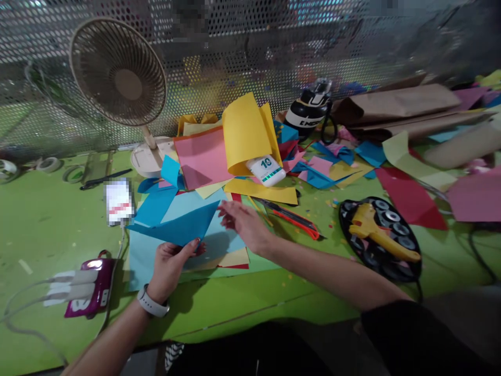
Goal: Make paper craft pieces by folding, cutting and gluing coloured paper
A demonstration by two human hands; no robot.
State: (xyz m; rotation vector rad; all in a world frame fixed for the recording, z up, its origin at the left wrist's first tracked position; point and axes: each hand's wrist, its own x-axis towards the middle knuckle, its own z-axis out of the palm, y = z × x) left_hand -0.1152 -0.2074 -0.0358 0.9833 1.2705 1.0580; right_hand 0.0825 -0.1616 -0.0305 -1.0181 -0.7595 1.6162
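Note:
A sheet of blue paper is held in the air, its long upper edge slanting up to a point at the right. My left hand grips its lower edge, thumb on top and fingers beneath. My right hand is beside the paper's right tip, fingers partly stretched out; whether the fingertips touch the tip I cannot tell. Below both hands lies a stack of light blue, green and cream sheets. A red-and-black utility knife rests just right of my right hand.
A fan stands at the back left, near a phone and a purple power adapter with cables. Yellow paper and a white container are behind the stack. A yellow glue gun lies on a black tray at right.

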